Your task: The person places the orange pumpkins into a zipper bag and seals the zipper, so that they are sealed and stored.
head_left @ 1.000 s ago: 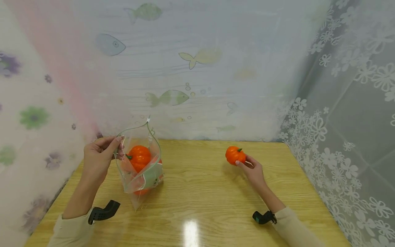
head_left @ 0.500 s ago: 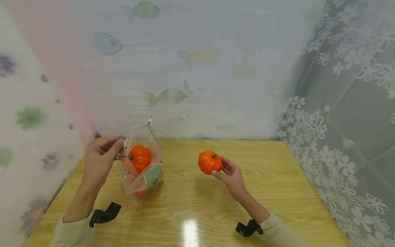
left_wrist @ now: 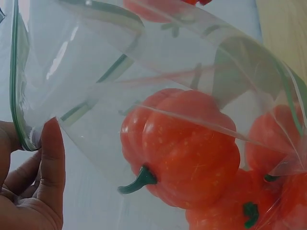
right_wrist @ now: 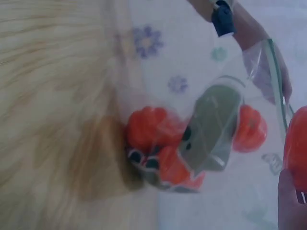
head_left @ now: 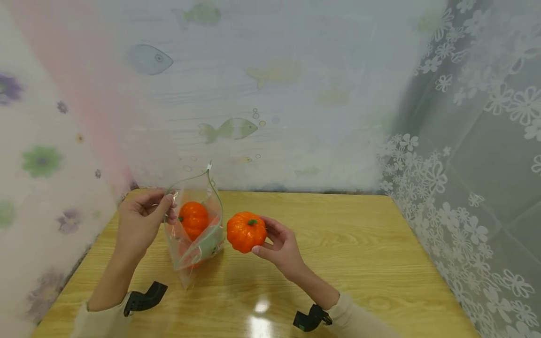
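Observation:
A clear zip bag (head_left: pixel 203 249) with a green-edged mouth stands at the left of the table, its mouth spread apart. Several small orange pumpkins sit inside; one pumpkin (left_wrist: pixel 180 148) with a green stem lies uppermost in the left wrist view. My left hand (head_left: pixel 141 220) pinches the bag's rim on its left side between thumb and fingers. Just right of the bag, above the table, my right hand (head_left: pixel 281 249) holds another orange pumpkin (head_left: pixel 246 232) by its right side, stem facing up. This pumpkin and the bag look apart. The right wrist view shows only part of it.
The wooden table (head_left: pixel 338 244) runs back to a curtain (head_left: pixel 296 141) printed with fish. A flowered curtain (head_left: pixel 50 188) hangs on the left, and a lace-patterned one (head_left: pixel 477 197) on the right. Each wrist carries a black camera mount (head_left: pixel 145 298).
My right hand has carried its pumpkin leftward across the table, from the right side to close beside the bag. My left hand keeps its pinch on the rim, barely shifting.

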Motion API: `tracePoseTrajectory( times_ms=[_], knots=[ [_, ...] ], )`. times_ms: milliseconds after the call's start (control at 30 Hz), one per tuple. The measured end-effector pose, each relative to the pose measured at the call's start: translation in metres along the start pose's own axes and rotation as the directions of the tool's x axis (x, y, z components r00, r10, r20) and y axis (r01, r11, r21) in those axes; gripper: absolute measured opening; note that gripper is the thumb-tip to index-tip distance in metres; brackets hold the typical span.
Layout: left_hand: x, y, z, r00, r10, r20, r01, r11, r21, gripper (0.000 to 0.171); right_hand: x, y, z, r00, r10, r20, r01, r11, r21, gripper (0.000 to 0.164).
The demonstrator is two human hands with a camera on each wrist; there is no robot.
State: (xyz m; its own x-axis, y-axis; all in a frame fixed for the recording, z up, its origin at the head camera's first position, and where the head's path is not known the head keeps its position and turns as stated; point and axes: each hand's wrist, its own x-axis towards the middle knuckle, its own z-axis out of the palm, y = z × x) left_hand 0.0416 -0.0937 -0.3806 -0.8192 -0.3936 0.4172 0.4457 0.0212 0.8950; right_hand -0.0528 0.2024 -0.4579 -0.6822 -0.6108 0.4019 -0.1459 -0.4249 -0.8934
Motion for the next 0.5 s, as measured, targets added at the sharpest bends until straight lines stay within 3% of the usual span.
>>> tracePoseTrajectory(
  times_ms=[267, 500],
  knots=[
    [-0.006, 0.001, 0.001, 1.000, -0.023, -0.001, 0.023, 0.999, 0.039, 0.020, 0.026, -0.007, 0.035, 0.993, -0.069, 0.099, 0.061, 0.995, 0.078, 0.080],
    [-0.008, -0.001, 0.005, 0.999, -0.032, -0.021, 0.033, 0.999, 0.019, 0.023, 0.045, -0.015, 0.050, 0.969, 0.063, 0.237, -0.083, 0.993, 0.078, 0.094]
  ],
)
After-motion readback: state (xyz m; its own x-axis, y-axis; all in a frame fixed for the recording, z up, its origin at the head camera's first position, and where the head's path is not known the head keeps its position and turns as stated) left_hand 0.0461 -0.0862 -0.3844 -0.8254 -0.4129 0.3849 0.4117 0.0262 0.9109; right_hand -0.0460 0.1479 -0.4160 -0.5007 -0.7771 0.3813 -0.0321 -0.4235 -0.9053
